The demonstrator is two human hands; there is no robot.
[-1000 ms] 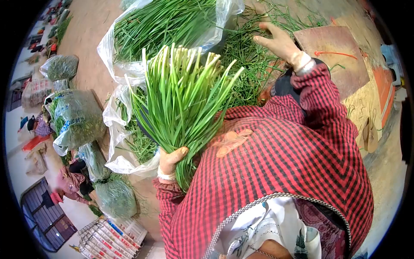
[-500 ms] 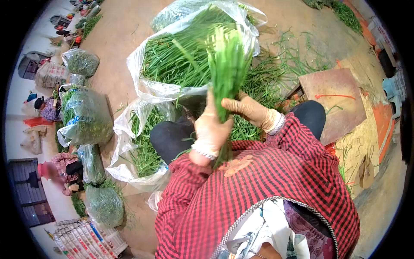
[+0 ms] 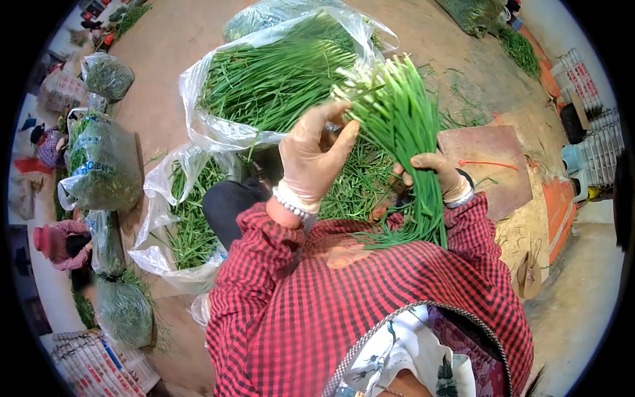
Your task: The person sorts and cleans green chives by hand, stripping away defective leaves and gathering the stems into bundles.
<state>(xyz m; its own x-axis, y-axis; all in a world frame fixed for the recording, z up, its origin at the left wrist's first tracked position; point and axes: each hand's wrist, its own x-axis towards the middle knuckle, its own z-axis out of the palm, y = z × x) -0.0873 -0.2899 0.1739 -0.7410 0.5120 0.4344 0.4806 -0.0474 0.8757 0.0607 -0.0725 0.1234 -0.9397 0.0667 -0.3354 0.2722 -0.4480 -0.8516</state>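
Observation:
In the head view my right hand (image 3: pixel 440 175), in a thin pale glove, is wrapped round the middle of a bundle of garlic chives (image 3: pixel 403 126). The pale stem ends fan out at the top, while the green leaves bend down over my lap. Beside the stem ends is my left hand (image 3: pixel 311 149), also gloved, with a beaded bracelet at the wrist. Its fingers are curved and the thumb stands apart from them, fingertips at the bundle's edge. Whether a single thin stem lies between those fingertips is hard to see.
Before me lies an open plastic bag (image 3: pixel 198 106) full of chives; another bag (image 3: pixel 155 245) of greens is at left. Loose trimmings (image 3: pixel 364 178) cover the floor between my knees. A brown board (image 3: pixel 486 165) lies at right. Other people (image 3: pixel 63 245) sit among filled bags at far left.
The bundle has moved right and its stem ends have spread out. My left hand has let go of its lower part and come up beside the stem ends; my right hand now grips it alone.

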